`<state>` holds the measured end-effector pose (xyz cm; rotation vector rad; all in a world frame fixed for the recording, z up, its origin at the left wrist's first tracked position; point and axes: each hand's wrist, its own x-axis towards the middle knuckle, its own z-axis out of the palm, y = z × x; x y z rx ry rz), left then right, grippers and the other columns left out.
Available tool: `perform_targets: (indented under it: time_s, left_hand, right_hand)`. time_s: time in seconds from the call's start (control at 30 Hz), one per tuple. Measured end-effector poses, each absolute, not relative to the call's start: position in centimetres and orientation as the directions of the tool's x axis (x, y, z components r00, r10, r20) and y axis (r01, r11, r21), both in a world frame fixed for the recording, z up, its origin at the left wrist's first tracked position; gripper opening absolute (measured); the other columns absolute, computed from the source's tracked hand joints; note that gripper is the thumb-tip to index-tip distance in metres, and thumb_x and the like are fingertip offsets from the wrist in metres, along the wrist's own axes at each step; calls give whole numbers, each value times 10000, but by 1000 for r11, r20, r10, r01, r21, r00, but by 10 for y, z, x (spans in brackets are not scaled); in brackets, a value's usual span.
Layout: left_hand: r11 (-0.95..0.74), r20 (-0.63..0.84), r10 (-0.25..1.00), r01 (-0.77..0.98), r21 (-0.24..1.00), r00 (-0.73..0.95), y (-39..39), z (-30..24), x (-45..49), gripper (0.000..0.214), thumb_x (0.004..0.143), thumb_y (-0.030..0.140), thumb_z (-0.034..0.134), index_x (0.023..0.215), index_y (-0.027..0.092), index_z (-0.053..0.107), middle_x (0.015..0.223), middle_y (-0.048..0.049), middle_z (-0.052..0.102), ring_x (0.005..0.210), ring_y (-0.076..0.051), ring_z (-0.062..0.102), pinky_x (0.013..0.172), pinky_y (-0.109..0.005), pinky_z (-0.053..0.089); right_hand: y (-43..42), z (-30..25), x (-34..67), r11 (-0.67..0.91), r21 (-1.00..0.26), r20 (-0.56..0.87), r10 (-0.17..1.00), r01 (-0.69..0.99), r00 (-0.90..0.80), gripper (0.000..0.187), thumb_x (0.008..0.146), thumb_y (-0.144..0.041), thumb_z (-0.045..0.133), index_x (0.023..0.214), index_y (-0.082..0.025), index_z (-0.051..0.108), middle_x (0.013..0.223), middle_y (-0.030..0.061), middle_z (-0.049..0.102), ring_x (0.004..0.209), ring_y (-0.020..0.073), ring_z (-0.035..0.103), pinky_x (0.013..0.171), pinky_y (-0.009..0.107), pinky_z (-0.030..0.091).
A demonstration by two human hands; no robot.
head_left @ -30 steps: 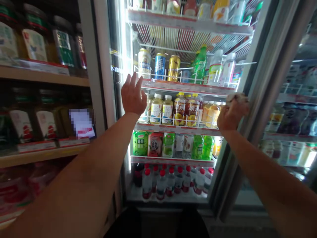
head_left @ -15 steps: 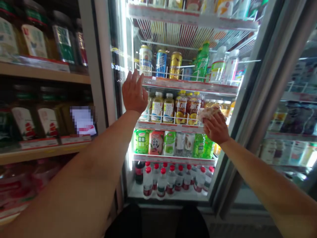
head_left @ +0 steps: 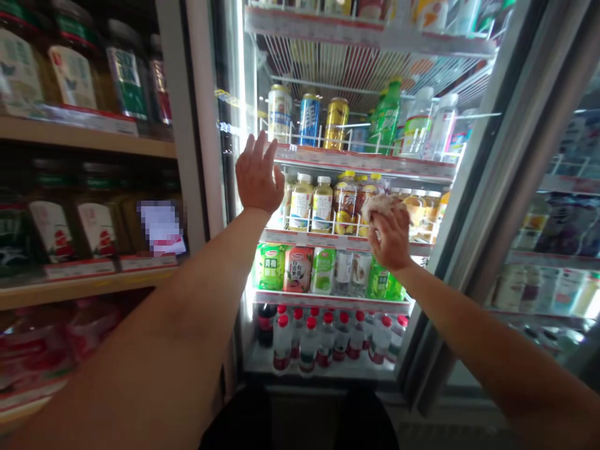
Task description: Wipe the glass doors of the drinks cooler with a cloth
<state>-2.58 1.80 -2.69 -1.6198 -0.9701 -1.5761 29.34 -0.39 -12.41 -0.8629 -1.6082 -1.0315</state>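
My left hand (head_left: 259,178) is held up flat with its fingers spread, apparently against the glass door (head_left: 225,144) at the left side of the lit drinks fridge. It holds nothing. My right hand (head_left: 392,242) is closed on a pale, crumpled cloth (head_left: 383,207), in front of the middle shelf on the right. Whether the cloth touches the glass cannot be made out. Behind the hands stand tea bottles (head_left: 322,203), with cans (head_left: 336,124) and a green bottle (head_left: 388,119) one shelf higher.
Below are cartons (head_left: 297,270) and red-capped water bottles (head_left: 309,347). At the left, open shelves (head_left: 140,147) carry large bottles, with a pixelated bright screen (head_left: 162,226) among them. A metal door frame (head_left: 506,206) and another fridge section stand to the right.
My right hand has moved left with the cloth, from the shelf's right end towards the yellow-capped bottles. My left hand keeps its place; the whole view has shifted slightly.
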Motion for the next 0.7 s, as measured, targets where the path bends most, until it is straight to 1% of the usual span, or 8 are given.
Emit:
perform_targets:
  time_s: [0.13, 0.17, 0.23, 0.37, 0.43, 0.5, 0.63, 0.7]
  left_hand:
    - [-508, 998, 66, 860, 38, -5, 20, -28, -26, 561, 967, 428, 402, 1492, 236, 449, 1638, 45, 300, 1550, -218, 170, 1264, -538, 194]
    - [-508, 997, 71, 860, 41, -5, 21, -27, -27, 571, 971, 444, 393, 1495, 223, 443, 1642, 48, 291, 1551, -215, 159, 1266, -537, 185]
    - [-510, 997, 77, 859, 44, -5, 23, -27, -27, 589, 977, 474, 375, 1499, 207, 431, 1648, 59, 271, 1555, -200, 135, 1275, -524, 161]
    - [-518, 996, 92, 855, 33, 17, 25, -25, -28, 608, 973, 490, 369, 1502, 195, 413, 1656, 78, 237, 1558, -182, 111, 1287, -492, 116]
    - [-510, 995, 94, 860, 23, 29, 23, -27, -29, 603, 972, 473, 376, 1501, 186, 413, 1655, 69, 244, 1558, -185, 118, 1290, -488, 122]
    - [-500, 996, 84, 866, 9, 38, 21, -32, -29, 586, 979, 438, 380, 1505, 183, 418, 1653, 49, 258, 1557, -187, 129, 1294, -488, 150]
    - [-516, 997, 63, 857, -12, 52, 17, -49, -29, 567, 968, 372, 432, 1512, 214, 422, 1649, 29, 278, 1554, -224, 154, 1284, -524, 187]
    - [-529, 997, 59, 848, -4, 42, 16, -55, -29, 569, 949, 330, 458, 1511, 243, 429, 1642, 17, 300, 1551, -239, 173, 1278, -528, 195]
  right_hand:
    - [7, -92, 273, 339, -60, 994, -70, 939, 89, 437, 940, -280, 430, 1335, -179, 589, 1334, 170, 598, 1364, 365, 473, 1146, 643, 338]
    - [9, -87, 268, 330, -90, 990, -77, 940, 122, 450, 937, -275, 427, 1344, -165, 585, 1331, 178, 599, 1363, 372, 472, 1150, 648, 327]
    - [10, -85, 259, 310, -38, 997, -59, 950, 59, 439, 932, -268, 440, 1318, -148, 612, 1315, 177, 618, 1371, 372, 469, 1174, 623, 313]
    - [2, -96, 251, 319, 324, 934, 43, 891, -355, 376, 939, -266, 465, 1251, -222, 671, 1323, 101, 654, 1372, 321, 495, 1198, 541, 327]
    - [-1, -101, 251, 336, 420, 879, 81, 843, -470, 373, 941, -271, 474, 1258, -254, 669, 1344, 73, 654, 1378, 302, 497, 1193, 526, 338]
    - [0, -101, 251, 330, 402, 890, 80, 854, -449, 372, 940, -273, 477, 1255, -248, 672, 1333, 81, 660, 1370, 300, 506, 1182, 518, 353]
    - [5, -98, 248, 258, 183, 983, -31, 949, -181, 381, 938, -272, 464, 1248, -205, 674, 1283, 122, 673, 1336, 330, 529, 1158, 550, 378]
    - [6, -99, 247, 228, 123, 991, -75, 966, -109, 385, 939, -273, 461, 1247, -190, 677, 1265, 131, 681, 1326, 347, 535, 1149, 569, 381]
